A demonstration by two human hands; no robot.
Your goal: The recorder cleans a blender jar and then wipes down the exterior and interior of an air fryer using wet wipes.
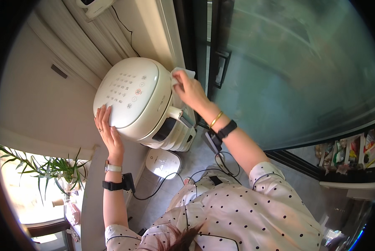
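Note:
A cream-white air fryer [127, 91] with a touch panel on its rounded top, a front window and a protruding handle [180, 116] stands before me. My left hand [107, 125] rests on the near left edge of its lid, thumb apart from the fingers, holding nothing. Pinched in my right hand [187, 89] is a white cloth or wipe [189, 72], held against the fryer's right side. The fingers partly cover the cloth. My right hand is slightly blurred.
Under the fryer is a white stand [181, 138]. A white bathroom-type scale [163, 163] lies on the grey floor. To the right is a dark-framed glass door [288, 78]. A black cable [156, 191] hangs between my wrists. A potted plant [68, 172] stands at the left window.

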